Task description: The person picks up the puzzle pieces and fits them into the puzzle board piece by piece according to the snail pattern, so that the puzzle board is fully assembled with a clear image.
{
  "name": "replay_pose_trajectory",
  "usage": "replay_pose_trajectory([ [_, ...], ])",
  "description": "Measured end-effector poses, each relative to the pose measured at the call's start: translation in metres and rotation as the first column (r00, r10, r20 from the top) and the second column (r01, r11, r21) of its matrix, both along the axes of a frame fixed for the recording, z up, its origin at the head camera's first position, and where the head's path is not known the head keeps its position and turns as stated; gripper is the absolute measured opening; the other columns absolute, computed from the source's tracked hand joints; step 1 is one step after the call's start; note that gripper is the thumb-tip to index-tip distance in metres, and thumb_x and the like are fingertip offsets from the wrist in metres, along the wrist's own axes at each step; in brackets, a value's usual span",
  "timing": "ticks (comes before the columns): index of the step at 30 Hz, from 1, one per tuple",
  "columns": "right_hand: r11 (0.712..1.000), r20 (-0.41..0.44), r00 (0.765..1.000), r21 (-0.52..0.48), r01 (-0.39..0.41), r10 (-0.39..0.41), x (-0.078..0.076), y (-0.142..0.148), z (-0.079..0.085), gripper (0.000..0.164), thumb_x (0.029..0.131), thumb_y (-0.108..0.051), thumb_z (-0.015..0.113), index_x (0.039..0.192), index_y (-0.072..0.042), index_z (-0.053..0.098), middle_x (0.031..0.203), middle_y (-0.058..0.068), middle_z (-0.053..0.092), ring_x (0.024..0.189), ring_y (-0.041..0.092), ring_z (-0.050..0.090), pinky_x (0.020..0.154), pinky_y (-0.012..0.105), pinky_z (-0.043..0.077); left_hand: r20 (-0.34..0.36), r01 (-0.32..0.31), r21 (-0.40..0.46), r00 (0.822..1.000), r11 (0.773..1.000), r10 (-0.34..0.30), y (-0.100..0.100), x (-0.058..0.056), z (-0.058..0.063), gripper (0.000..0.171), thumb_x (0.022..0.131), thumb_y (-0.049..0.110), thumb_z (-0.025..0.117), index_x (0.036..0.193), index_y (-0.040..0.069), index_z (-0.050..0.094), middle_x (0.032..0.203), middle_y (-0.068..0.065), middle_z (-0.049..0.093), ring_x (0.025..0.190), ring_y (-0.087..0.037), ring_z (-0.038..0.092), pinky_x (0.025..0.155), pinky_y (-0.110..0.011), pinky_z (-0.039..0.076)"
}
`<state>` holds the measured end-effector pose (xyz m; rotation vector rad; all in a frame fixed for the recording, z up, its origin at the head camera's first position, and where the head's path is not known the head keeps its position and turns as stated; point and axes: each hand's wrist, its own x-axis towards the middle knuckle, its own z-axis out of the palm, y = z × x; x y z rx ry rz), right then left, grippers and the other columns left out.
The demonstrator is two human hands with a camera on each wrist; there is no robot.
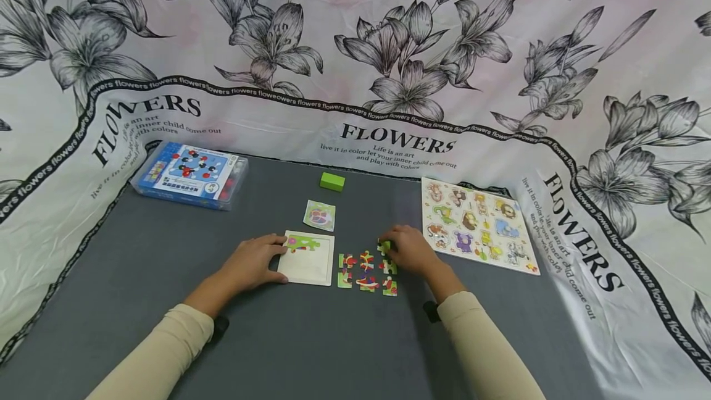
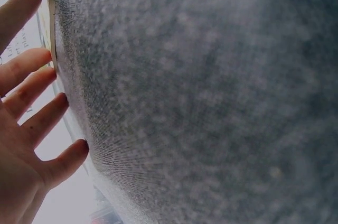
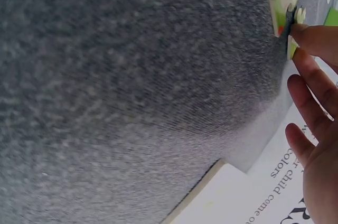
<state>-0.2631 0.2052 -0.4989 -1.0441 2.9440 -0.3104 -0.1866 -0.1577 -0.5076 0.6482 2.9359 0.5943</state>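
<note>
My left hand (image 1: 248,264) rests at the left side of a white puzzle tray (image 1: 311,271), its thumb near the lower left corner and fingers at the upper left. Spread, fairly straight fingers (image 2: 45,118) show in the left wrist view, with the tray's thin edge at the thumb. Joined green puzzle pieces (image 1: 302,242) lie in the tray's upper left. My right hand (image 1: 411,250) pinches a green puzzle piece (image 1: 383,247) between thumb and index finger, at the top of the right column of loose pieces. Several other loose puzzle pieces (image 1: 367,281) lie in rows between tray and hand.
Behind the tray lie a picture card (image 1: 320,215) and a green block (image 1: 332,181). A clear plastic box with a blue molecule label (image 1: 189,175) stands back left. An animal puzzle board (image 1: 478,224) lies right of my right hand. Flowered cloth (image 1: 389,134) borders the grey table.
</note>
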Motion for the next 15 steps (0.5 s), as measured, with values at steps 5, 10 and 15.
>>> replay_pose_trajectory([
  [5, 1.000, -0.021, 0.999, -0.010, -0.027, 0.027, 0.001, -0.011, 0.004, 0.023, 0.086, -0.014, 0.074, 0.108, -0.009, 0.073, 0.107, 0.009, 0.068, 0.097, 0.027, 0.063, 0.086, 0.045, 0.051, 0.006, -0.011, -0.003, 1.000, 1.000, 0.011, -0.002, 0.002, -0.002, 0.064, 0.074, 0.041, 0.083, 0.123, 0.003, 0.067, 0.138, -0.012, 0.055, 0.129, -0.035, 0.050, 0.099, -0.062, 0.040],
  [10, 0.998, -0.048, 0.997, -0.026, -0.064, 0.063, 0.001, -0.032, 0.006, 0.022, 0.086, -0.014, 0.074, 0.108, -0.012, 0.074, 0.108, 0.006, 0.069, 0.100, 0.025, 0.064, 0.090, 0.044, 0.051, 0.014, -0.018, 0.007, 1.000, 1.000, 0.018, 0.000, 0.001, -0.004, 0.064, 0.075, 0.041, 0.082, 0.124, 0.004, 0.067, 0.139, -0.011, 0.054, 0.130, -0.034, 0.048, 0.099, -0.062, 0.040],
  [15, 0.991, -0.078, 0.990, -0.049, -0.123, 0.119, 0.004, -0.062, 0.007, 0.021, 0.086, -0.014, 0.074, 0.107, -0.013, 0.074, 0.106, 0.004, 0.069, 0.100, 0.024, 0.065, 0.094, 0.044, 0.049, 0.031, -0.026, 0.003, 0.999, 1.000, 0.025, 0.000, -0.001, -0.004, 0.064, 0.075, 0.042, 0.082, 0.125, 0.005, 0.066, 0.141, -0.010, 0.054, 0.134, -0.034, 0.045, 0.101, -0.062, 0.037],
])
